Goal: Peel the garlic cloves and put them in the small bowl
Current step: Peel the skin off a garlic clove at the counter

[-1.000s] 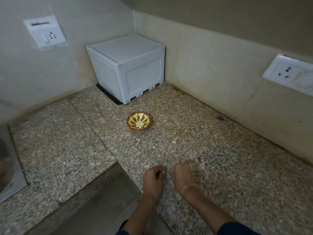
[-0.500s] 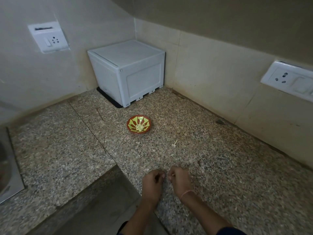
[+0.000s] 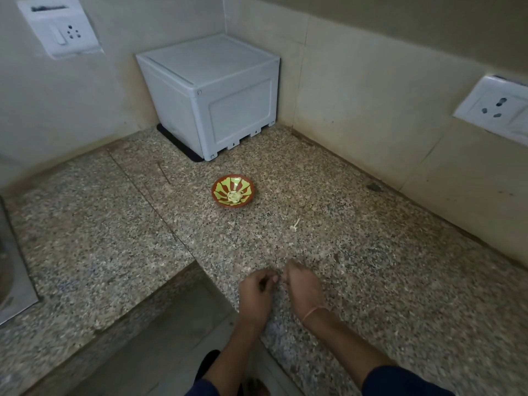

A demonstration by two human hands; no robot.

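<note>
A small red bowl [image 3: 233,191] with a yellow-green sunburst pattern sits on the granite counter [image 3: 371,281], with pale peeled garlic cloves [image 3: 235,196] in its middle. Near the counter's front edge my left hand [image 3: 256,292] and my right hand [image 3: 304,290] are together, fingers curled and fingertips meeting. They pinch something small between them; it is hidden by the fingers, so I cannot tell if it is a garlic clove. The bowl lies well beyond both hands.
A pale garlic stalk scrap [image 3: 294,225] lies on the counter between hands and bowl. A white plastic box [image 3: 211,95] stands in the far corner. Wall sockets [image 3: 497,108] sit right and upper left [image 3: 61,27]. A steel sink edge [image 3: 11,281] shows left.
Both hands have lifted off the counter and drawn together, fingers curling until the fingertips meet. The view has tilted slightly downward.
</note>
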